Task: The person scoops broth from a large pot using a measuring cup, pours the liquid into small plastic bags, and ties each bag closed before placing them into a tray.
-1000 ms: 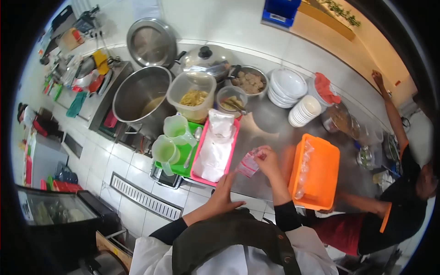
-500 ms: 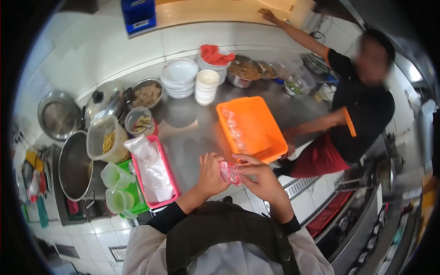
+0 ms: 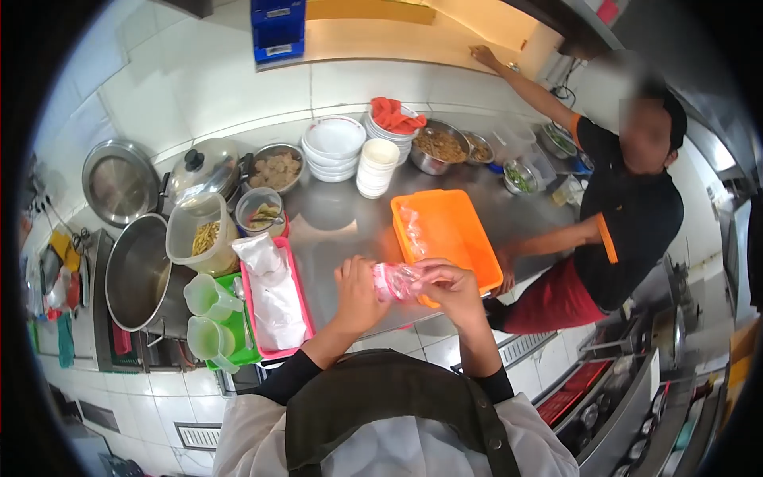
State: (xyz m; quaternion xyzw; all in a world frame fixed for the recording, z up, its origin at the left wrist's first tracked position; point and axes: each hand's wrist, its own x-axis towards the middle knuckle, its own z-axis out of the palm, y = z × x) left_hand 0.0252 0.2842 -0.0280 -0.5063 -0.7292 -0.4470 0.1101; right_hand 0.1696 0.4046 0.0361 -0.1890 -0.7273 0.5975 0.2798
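A clear plastic packet with pink-red print [image 3: 395,281] is stretched between my two hands, in front of the steel counter's near edge. My left hand [image 3: 362,298] grips its left end, fingers curled behind it. At the other end, the thumb and fingers of my right hand [image 3: 453,292] pinch the crinkled clear plastic. Just beyond my right hand sits an orange tray [image 3: 469,232], with clear plastic bags [image 3: 412,230] along its left side. To the left of my left hand, a pink tray [image 3: 300,296] holds white plastic sheets [image 3: 278,314].
Green jugs [image 3: 211,296] stand at left, near a large pot [image 3: 137,274] and a tub of yellow food [image 3: 195,234]. White bowls [image 3: 334,139], stacked cups [image 3: 377,167] and a meat bowl [image 3: 437,147] line the back. Another person [image 3: 628,191] leans on the counter at right.
The view has shifted, so the counter sits lower and further right. The packet looks drawn out longer between my hands, with more clear plastic showing. The other person's arm still reaches to the shelf.
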